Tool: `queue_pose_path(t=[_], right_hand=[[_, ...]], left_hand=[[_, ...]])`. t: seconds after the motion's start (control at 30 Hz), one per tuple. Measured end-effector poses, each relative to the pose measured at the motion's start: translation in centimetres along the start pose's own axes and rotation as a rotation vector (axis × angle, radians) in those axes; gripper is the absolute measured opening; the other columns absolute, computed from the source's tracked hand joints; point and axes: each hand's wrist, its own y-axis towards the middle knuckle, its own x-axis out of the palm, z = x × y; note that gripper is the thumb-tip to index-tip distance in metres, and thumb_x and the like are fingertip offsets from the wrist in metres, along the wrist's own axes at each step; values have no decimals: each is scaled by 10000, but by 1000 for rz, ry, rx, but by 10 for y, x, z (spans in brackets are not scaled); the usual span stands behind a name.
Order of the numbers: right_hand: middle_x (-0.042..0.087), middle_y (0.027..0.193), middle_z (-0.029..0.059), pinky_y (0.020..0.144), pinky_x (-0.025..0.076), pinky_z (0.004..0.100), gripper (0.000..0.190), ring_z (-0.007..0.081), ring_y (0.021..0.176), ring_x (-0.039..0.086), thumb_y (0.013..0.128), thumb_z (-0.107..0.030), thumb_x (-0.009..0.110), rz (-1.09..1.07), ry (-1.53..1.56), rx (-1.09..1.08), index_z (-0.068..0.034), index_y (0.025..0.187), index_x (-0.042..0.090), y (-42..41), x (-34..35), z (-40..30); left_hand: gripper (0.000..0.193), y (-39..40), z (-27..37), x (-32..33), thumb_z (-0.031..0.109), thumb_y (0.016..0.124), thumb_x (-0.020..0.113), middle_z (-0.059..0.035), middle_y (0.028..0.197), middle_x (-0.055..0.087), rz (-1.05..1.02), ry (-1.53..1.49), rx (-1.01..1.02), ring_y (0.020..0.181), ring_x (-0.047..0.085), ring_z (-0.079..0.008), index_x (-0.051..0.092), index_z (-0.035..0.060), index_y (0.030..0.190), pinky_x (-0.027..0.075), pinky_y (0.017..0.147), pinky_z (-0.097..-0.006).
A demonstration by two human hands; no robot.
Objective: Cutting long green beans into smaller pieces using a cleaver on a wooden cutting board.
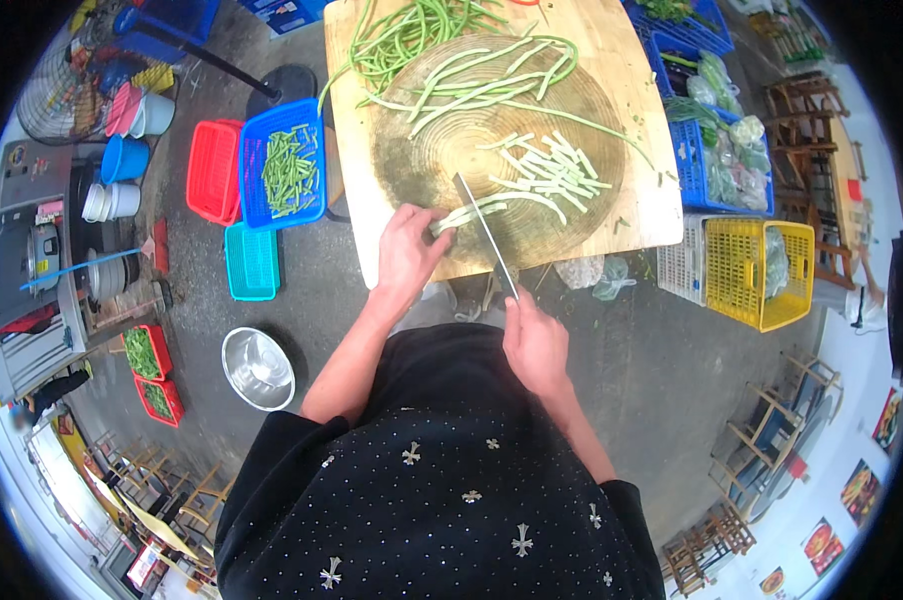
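Observation:
On the round wooden chopping block (489, 161), my left hand (412, 247) pinches the ends of a few long beans (459, 217) near the block's front left. My right hand (535, 341) grips the dark handle of a kitchen knife (487, 229), its blade standing edge-down across those beans, just right of my left fingers. To the right of the blade lies a pile of cut pale bean pieces (553, 172). Whole long beans (481, 86) stretch over the far half of the block. Behind them, a tangled green bunch (421, 37) rests on the wooden table (650, 202).
Left of the table, a blue basket (247, 165) holds cut green beans, beside red (210, 172) and turquoise baskets (251, 262). A steel bowl (259, 368) sits on the floor. Blue vegetable crates (691, 176) and a yellow crate (759, 274) stand at right.

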Motion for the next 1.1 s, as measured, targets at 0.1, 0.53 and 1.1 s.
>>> queue_pose_path(t=[0.1,0.53,1.1], right_hand=[[786,886,233,688,602,580,293,468,786,769,1173,-260,550,-54,-36,14,-106,1366,708,5,1,4],[824,957,205,721,637,542,318,431,801,794,1161,-237,569,-15,-53,-5,-70,1380,727,3,3,-2],[771,909,284,757,585,634,331,529,832,750,1179,-268,542,-45,12,46,-63,1385,700,4,3,-4]], left_hand=[[296,0,0,1,145,903,927,-120,992,737,2,-11,-4,792,730,-227,855,37,1169,603,757,-379],[270,0,4,0,121,898,909,-138,981,705,-3,0,-15,845,715,-297,838,36,1144,585,802,-436],[286,-1,-2,0,118,882,937,-114,980,729,21,-36,21,797,728,-220,846,25,1137,599,764,-376]])
